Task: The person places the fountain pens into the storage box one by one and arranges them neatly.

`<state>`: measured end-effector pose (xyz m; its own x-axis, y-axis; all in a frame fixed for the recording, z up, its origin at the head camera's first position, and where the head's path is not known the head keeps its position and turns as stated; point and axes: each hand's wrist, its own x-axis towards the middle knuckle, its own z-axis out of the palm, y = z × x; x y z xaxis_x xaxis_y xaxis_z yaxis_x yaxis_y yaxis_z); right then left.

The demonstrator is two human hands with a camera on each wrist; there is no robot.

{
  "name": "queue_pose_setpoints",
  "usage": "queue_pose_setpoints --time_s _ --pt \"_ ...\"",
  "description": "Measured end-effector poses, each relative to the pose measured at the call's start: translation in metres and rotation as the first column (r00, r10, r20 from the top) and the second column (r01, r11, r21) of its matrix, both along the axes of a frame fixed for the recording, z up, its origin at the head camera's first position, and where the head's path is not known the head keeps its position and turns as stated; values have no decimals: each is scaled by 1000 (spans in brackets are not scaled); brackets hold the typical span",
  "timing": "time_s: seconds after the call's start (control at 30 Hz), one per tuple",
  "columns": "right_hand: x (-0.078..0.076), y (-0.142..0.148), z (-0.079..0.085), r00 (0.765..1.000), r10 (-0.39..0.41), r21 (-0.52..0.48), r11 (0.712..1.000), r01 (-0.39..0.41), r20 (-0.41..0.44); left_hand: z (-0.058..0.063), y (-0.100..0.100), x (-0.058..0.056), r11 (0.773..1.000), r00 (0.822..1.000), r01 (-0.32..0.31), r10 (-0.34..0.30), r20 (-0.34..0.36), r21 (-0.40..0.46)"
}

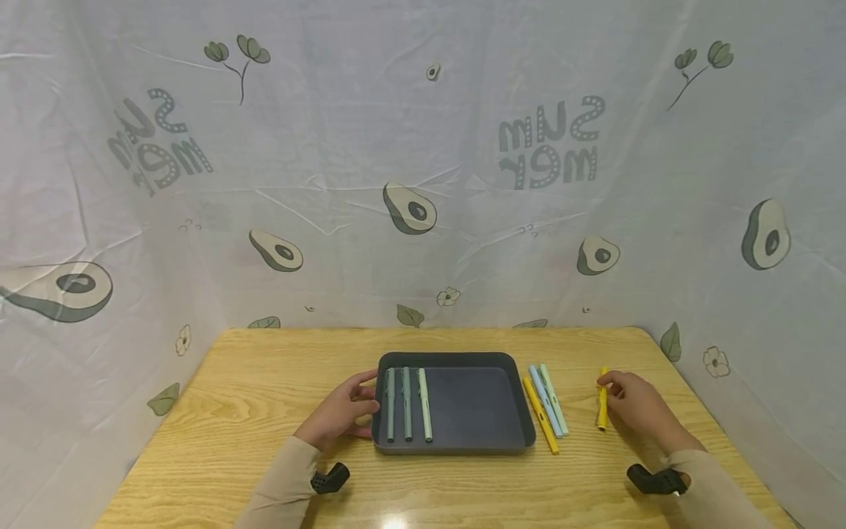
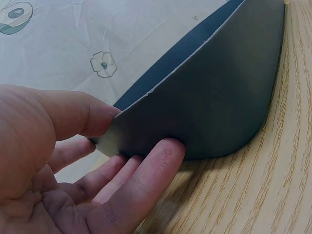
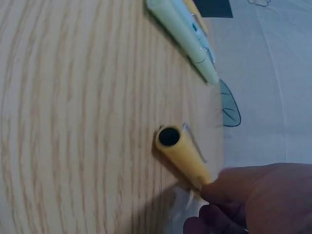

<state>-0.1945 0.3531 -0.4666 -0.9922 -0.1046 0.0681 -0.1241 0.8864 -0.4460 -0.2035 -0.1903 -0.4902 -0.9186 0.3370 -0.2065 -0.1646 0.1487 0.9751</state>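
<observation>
My left hand holds the left side of a dark grey tray. In the left wrist view, its thumb is at the rim and its fingers touch the outer wall of the tray. Inside the tray, on the left, two grey-green pens and a pale green pen lie side by side. My right hand pinches the far end of a yellow pen on the table. The right wrist view shows this yellow pen with its dark round end and metal clip facing the camera.
Right beside the tray lie another yellow pen, a light blue pen and a light green pen. The wooden table ends at a white curtain printed with avocados, hung behind and at both sides.
</observation>
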Motion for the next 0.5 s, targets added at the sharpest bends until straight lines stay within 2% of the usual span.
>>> queue_pose_setpoints --time_s 0.13,0.23,0.4,0.5 --pt "1 -1 -1 998 70 50 996 -70 4 1 0 -1 1000 1000 -2 2 3 0" --pt "2 -2 -4 996 85 88 993 -83 -25 2 1 -1 1000 1000 1 -1 4 1" --pt "3 -3 -8 984 120 214 973 -90 -128 2 0 -1 1000 1000 9 -9 2 8" --pt "2 -6 -5 985 112 204 975 -84 -129 2 -1 -1 1000 1000 10 -10 4 13"
